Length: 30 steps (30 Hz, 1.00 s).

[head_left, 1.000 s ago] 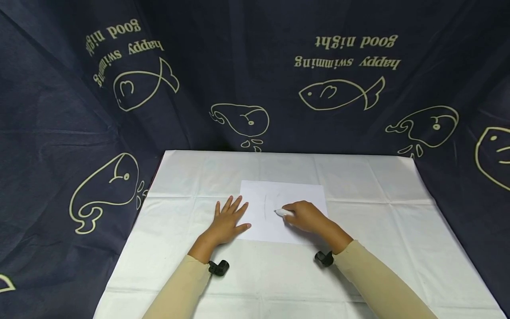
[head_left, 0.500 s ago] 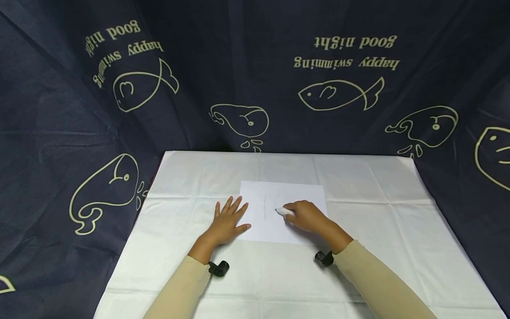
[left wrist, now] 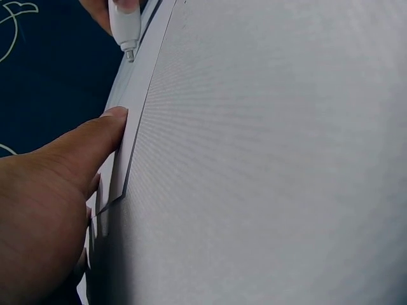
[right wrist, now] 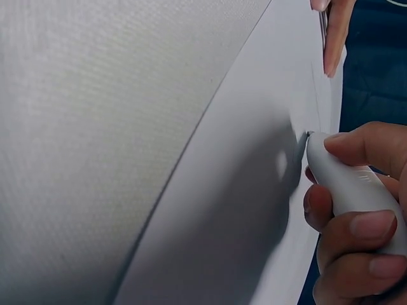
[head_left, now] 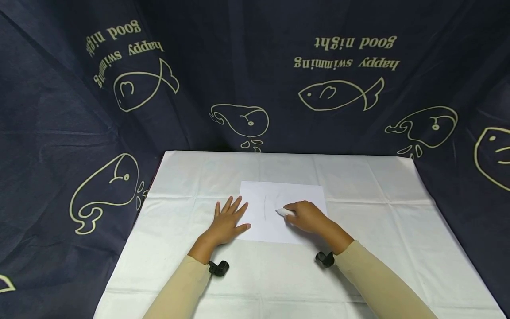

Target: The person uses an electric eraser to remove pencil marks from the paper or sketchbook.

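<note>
A white sheet of paper (head_left: 295, 190) lies on the cloth, with two faint curved pencil lines near its middle. My left hand (head_left: 226, 225) rests flat with spread fingers over the paper's left edge, holding nothing. In my right hand (head_left: 308, 216) is a thick white pen-shaped tool with a metal tip, which looks like an electric eraser (right wrist: 350, 181). Thumb and fingers wrap its body, and the tip points left, right at the paper beside the shorter line. The left wrist view shows the metal tip of the electric eraser (left wrist: 126, 25) beyond my thumb (left wrist: 95, 136).
A creased white cloth (head_left: 358, 177) covers the table. Behind and at both sides hangs a dark blue curtain (head_left: 247, 53) with fish and whale outlines. Small black cameras sit on my left wrist (head_left: 219, 268) and right wrist (head_left: 324, 259).
The tip of the electric eraser has shifted very slightly to the right on the paper. My left hand stays in place.
</note>
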Tool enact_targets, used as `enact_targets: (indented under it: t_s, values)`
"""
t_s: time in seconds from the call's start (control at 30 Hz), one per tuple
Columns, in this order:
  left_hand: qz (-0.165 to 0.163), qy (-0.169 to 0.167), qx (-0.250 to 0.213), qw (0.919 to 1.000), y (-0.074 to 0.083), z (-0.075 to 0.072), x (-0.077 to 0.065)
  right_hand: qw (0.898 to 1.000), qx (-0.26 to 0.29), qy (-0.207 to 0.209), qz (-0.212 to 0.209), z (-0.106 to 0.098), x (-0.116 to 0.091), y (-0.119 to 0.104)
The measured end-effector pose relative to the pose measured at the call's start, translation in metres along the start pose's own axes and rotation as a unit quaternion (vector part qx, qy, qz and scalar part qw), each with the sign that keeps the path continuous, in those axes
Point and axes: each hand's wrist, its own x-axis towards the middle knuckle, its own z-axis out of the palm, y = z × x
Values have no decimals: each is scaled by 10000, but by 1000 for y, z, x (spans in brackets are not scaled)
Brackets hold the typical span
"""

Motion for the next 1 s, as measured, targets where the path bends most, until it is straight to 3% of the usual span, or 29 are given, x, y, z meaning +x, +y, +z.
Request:
enact_targets:
  t_s: [1.0]
  values:
    - [-49,-83,-67,9999,2,-4,1,9999,-45,-113,-53,-5,-18,2]
